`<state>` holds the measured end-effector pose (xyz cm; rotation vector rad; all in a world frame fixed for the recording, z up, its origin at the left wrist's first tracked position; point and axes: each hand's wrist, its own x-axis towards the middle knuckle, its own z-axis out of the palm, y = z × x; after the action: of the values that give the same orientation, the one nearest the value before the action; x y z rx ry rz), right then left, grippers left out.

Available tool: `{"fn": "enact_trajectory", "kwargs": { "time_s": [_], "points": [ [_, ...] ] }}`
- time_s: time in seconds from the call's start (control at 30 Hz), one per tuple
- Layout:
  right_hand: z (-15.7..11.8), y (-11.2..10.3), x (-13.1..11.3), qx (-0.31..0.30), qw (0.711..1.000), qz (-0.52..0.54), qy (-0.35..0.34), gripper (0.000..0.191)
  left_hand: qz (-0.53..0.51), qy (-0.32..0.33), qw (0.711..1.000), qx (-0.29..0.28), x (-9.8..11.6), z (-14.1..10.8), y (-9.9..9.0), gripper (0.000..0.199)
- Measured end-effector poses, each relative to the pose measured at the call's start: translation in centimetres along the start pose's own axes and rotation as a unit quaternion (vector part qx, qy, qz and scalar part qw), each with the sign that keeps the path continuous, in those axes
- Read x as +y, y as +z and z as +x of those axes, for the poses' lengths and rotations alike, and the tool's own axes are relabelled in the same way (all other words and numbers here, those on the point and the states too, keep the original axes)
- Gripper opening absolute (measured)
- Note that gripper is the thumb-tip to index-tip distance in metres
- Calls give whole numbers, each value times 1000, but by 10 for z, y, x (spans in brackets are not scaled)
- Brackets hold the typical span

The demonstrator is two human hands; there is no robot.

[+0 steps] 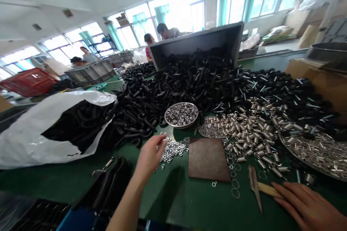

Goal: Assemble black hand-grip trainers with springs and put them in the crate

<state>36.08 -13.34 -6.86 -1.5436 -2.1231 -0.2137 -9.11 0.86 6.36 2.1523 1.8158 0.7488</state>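
My left hand is at the left edge of a heap of small metal nuts. Its thumb and forefinger come together in a pinch; whatever is between the tips is too small to make out. At the lower right, my right hand grips the wooden handle of a hammer, whose narrow metal head lies over the green table. Between the hands is a square brown metal plate, with a single nut at its front edge and several thin rings to its right.
Behind the plate are a bowl of small metal parts, a heap of springs and black curved handles spilling from a grey crate. A white bag stands left, a tray of metal pins right. Other people are farther back.
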Motion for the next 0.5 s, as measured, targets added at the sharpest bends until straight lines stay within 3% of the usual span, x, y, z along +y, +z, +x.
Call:
{"fn": "enact_trajectory", "kwargs": {
  "time_s": [0.1,0.17,0.23,0.37,0.5],
  "points": [
    [21,-4,-13,-21,998,-46,-31,30,-96,102,982,-124,70,49,78,38],
    [36,-7,-21,-30,998,-46,-10,28,-72,52,988,-129,97,79,121,43],
    [49,-10,-26,-38,999,-26,1,26,-57,0,992,-116,108,105,151,45],
    [71,-13,-31,-53,998,27,20,24,-58,-53,991,-110,110,142,180,38],
    [95,-9,-37,-81,995,52,30,24,-100,-42,991,-78,121,143,182,28]
  ]
}}
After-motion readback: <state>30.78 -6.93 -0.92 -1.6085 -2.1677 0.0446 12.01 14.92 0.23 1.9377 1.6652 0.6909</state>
